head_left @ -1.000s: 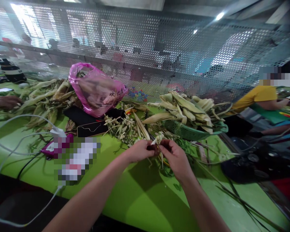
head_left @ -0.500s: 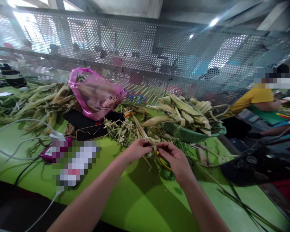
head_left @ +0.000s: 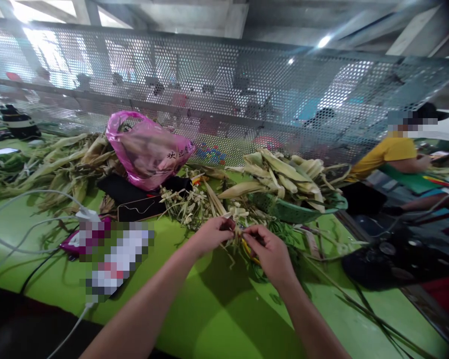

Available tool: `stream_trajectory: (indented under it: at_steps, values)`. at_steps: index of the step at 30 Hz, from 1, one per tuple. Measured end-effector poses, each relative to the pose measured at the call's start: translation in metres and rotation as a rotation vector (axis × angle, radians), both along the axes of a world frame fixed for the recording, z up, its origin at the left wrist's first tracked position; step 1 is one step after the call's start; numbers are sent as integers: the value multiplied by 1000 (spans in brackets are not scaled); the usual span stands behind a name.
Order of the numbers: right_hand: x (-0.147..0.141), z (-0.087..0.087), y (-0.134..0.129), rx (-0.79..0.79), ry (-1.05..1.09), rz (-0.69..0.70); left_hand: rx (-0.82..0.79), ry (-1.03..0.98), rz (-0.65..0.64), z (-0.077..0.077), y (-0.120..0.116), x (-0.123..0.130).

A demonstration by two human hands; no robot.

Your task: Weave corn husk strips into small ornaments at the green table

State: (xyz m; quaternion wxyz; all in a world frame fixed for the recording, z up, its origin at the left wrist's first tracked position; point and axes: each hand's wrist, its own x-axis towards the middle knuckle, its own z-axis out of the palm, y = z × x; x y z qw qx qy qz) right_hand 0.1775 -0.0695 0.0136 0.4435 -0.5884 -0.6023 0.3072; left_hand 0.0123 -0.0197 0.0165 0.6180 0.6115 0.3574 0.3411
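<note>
Over the green table, my left hand pinches a pale strip of corn husk between thumb and fingers. My right hand grips the same husk piece from the other side, fingertips close to the left ones. Part of the husk is hidden behind the fingers. A yellow ring-shaped thing shows just beneath my right fingers, beside a tangle of green strands. Behind the hands lies a heap of small husk pieces on stems.
A green basket heaped with dry corn husks stands behind right. A pink plastic bag sits behind left near more husks. A purple power strip with cables lies left. A person in yellow sits far right.
The husk between my fingers has shifted and my right fingers have closed in a little on it. The whole view has tilted slightly; the objects on the table stay in place.
</note>
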Motion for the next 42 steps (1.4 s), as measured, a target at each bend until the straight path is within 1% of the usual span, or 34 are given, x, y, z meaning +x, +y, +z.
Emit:
stream_trajectory:
  at_steps: [3,5,9,11,14,19,21,26,28,35,37,39,42]
  values:
    - [0,3,1,-53,144,-22,-30,-32,-26,2,-1,-2]
    - [0,5,2,-62,219,-17,-66,-40,-40,2,-1,-3]
    - [-1,8,1,-23,237,-34,-99,-101,-88,3,-2,-5]
    - [-3,9,0,-43,248,-16,-87,-149,-105,1,-2,-4]
    - [-6,7,-2,-100,281,16,-9,-118,-99,-1,-2,-1]
    - [-1,2,2,-73,287,6,286,192,-46,-6,-2,1]
    - [1,2,3,-64,258,12,368,277,-31,-6,-1,-1]
    - [2,7,1,-43,62,18,426,366,-45,-6,2,-5]
    - [2,8,0,-44,6,17,439,377,-33,-6,2,-6]
    - [3,10,-2,-3,-80,-32,530,348,85,-1,0,-6]
    - [2,10,-2,-1,-88,-39,495,327,101,1,0,-7]
    - [2,10,-2,1,-55,-35,373,251,78,2,0,-7]
    - [1,10,-2,9,29,-32,188,109,7,5,0,-10]
